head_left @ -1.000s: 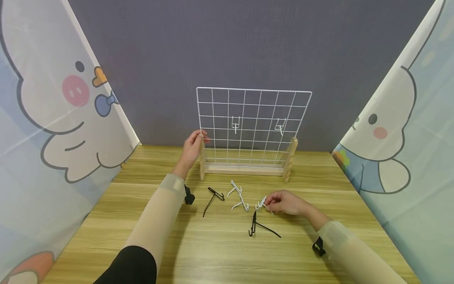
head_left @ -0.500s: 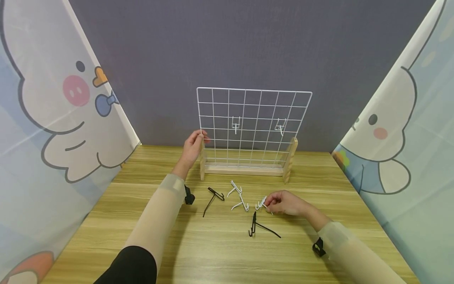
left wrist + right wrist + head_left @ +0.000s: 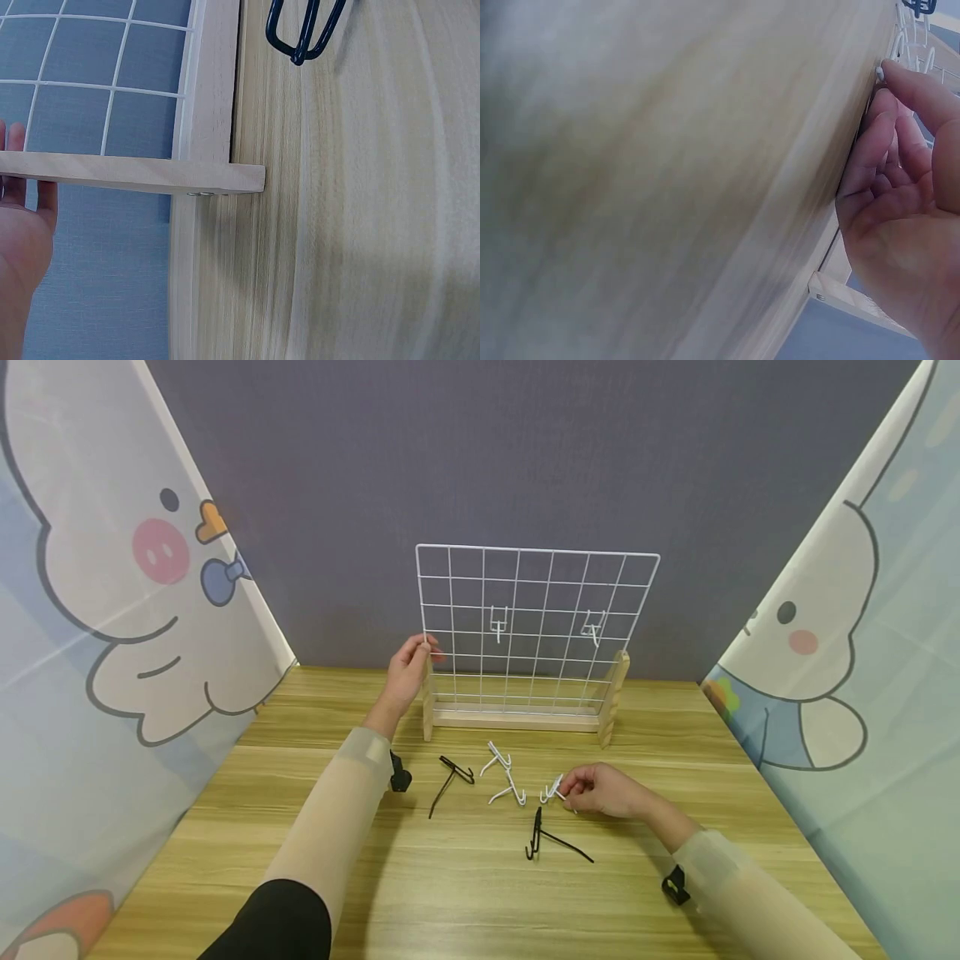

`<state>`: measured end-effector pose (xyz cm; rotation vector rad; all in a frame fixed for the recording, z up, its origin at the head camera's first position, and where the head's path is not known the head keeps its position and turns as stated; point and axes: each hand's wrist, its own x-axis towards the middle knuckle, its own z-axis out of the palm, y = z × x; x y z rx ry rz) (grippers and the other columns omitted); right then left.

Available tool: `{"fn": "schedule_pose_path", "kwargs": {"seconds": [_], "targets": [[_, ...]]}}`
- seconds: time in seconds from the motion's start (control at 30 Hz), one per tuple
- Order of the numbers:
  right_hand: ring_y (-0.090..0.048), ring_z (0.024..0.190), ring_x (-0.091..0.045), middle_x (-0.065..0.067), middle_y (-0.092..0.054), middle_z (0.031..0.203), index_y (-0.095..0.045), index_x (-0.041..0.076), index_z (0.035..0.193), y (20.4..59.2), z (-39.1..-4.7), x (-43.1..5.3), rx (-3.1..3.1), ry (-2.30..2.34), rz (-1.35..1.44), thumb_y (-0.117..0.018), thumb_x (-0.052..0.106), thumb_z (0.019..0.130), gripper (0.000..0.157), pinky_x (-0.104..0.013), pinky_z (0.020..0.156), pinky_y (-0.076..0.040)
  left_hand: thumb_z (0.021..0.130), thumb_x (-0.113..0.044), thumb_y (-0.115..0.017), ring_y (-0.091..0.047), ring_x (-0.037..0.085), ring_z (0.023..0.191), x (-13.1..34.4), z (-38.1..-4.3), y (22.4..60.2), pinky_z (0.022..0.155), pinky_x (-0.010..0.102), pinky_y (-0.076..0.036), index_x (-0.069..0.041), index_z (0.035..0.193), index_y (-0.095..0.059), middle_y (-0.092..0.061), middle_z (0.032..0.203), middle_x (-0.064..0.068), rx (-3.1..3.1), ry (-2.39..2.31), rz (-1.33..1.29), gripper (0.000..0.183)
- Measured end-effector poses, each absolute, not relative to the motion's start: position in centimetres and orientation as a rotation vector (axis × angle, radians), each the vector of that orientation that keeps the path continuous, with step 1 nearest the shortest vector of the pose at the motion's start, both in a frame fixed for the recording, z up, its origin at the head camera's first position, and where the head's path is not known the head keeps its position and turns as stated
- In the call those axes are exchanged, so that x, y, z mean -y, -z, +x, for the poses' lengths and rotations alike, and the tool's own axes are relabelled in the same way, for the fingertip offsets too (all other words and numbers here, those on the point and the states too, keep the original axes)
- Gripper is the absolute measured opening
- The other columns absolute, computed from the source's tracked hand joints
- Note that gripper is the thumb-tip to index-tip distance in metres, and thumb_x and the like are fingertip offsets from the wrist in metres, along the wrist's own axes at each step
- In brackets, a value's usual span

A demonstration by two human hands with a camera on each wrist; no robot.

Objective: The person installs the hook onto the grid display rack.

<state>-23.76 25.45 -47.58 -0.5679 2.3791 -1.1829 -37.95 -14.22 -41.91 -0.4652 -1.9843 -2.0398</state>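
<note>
At the left edge of a white wire grid rack (image 3: 533, 646), my left hand (image 3: 407, 670) grips the top of the wooden side post (image 3: 120, 172), its fingers bent round behind. Down on the table, my right hand (image 3: 602, 791) pinches a white wire hook (image 3: 553, 788) between thumb and fingers; part of the hook is hidden by them. Left of it lie two white hooks, an upper hook (image 3: 496, 757) and a lower hook (image 3: 510, 790). A black hook (image 3: 536, 837) lies just in front of the right hand, and another black hook (image 3: 452, 774) lies farther left.
Two white hooks hang on the grid, a left one (image 3: 498, 623) and a right one (image 3: 593, 627). The rack's wooden base (image 3: 517, 720) stands on the wood-grain table (image 3: 465, 893). Behind is a grey panel (image 3: 337, 527); printed cloth walls (image 3: 817, 610) flank the table.
Almost nothing differs. My right hand stays on the white hook with only a very slight shift, and the left hand keeps its place on the rack's post.
</note>
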Motion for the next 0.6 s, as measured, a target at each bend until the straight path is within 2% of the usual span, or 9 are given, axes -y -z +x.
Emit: {"fn": "schedule_pose_path", "kwargs": {"seconds": [0.1,0.23,0.3,0.37,0.47,0.57,0.6], "targets": [[-0.057,0.080,-0.008,-0.003,-0.071,0.095,-0.076,0.003,0.109,47.50,-23.65,-25.37,-2.393,1.180,-0.568,-0.078,0.011,0.100,0.011,-0.019,0.067,-0.048,0.120,-0.020,-0.043,-0.072,0.011,0.102,14.26,-37.90,41.91,0.124,0.057,-0.045,0.016,0.139,-0.051,-0.061,0.130,0.041,1.982,2.046,-0.473,0.041],[-0.057,0.079,-0.008,-0.003,-0.071,0.094,-0.076,0.003,0.109,47.38,-23.52,-25.27,-2.403,1.184,-0.570,-0.077,0.010,0.101,0.011,-0.019,0.065,-0.047,0.120,-0.020,-0.042,-0.072,0.008,0.100,14.26,-37.84,41.88,0.124,0.057,-0.045,0.015,0.139,-0.051,-0.061,0.131,0.043,1.992,2.036,-0.471,0.041],[-0.056,0.076,-0.007,-0.003,-0.070,0.093,-0.076,0.003,0.109,47.33,-23.46,-25.22,-2.404,1.183,-0.565,-0.077,0.009,0.101,0.010,-0.019,0.064,-0.047,0.120,-0.019,-0.042,-0.074,0.017,0.105,14.24,-37.83,41.87,0.125,0.056,-0.045,0.014,0.139,-0.052,-0.062,0.131,0.042,1.999,2.030,-0.463,0.040],[-0.055,0.074,-0.007,-0.003,-0.069,0.092,-0.076,0.003,0.109,47.34,-23.43,-25.17,-2.400,1.187,-0.559,-0.076,0.009,0.101,0.010,-0.019,0.062,-0.046,0.120,-0.019,-0.043,-0.074,0.032,0.112,14.19,-37.79,41.84,0.124,0.055,-0.045,0.014,0.139,-0.052,-0.063,0.130,0.039,2.001,2.029,-0.455,0.040],[-0.055,0.072,-0.007,-0.004,-0.069,0.092,-0.076,0.002,0.110,47.41,-23.40,-25.16,-2.388,1.200,-0.551,-0.076,0.008,0.101,0.010,-0.020,0.061,-0.046,0.119,-0.019,-0.043,-0.066,0.054,0.124,14.09,-37.68,41.74,0.124,0.054,-0.046,0.014,0.139,-0.052,-0.065,0.127,0.035,2.006,2.036,-0.444,0.040],[-0.056,0.073,-0.008,-0.005,-0.070,0.093,-0.076,0.002,0.110,47.51,-23.46,-25.25,-2.385,1.207,-0.552,-0.076,0.009,0.101,0.012,-0.020,0.061,-0.047,0.119,-0.020,-0.043,-0.060,0.061,0.129,14.09,-37.66,41.67,0.124,0.054,-0.046,0.013,0.140,-0.053,-0.067,0.126,0.032,2.008,2.044,-0.441,0.040],[-0.056,0.073,-0.008,-0.005,-0.070,0.093,-0.076,0.002,0.110,47.55,-23.50,-25.31,-2.387,1.207,-0.555,-0.076,0.010,0.101,0.012,-0.020,0.060,-0.048,0.119,-0.020,-0.043,-0.065,0.056,0.126,14.11,-37.64,41.66,0.124,0.054,-0.046,0.013,0.139,-0.054,-0.066,0.126,0.033,2.011,2.044,-0.439,0.040]]}}
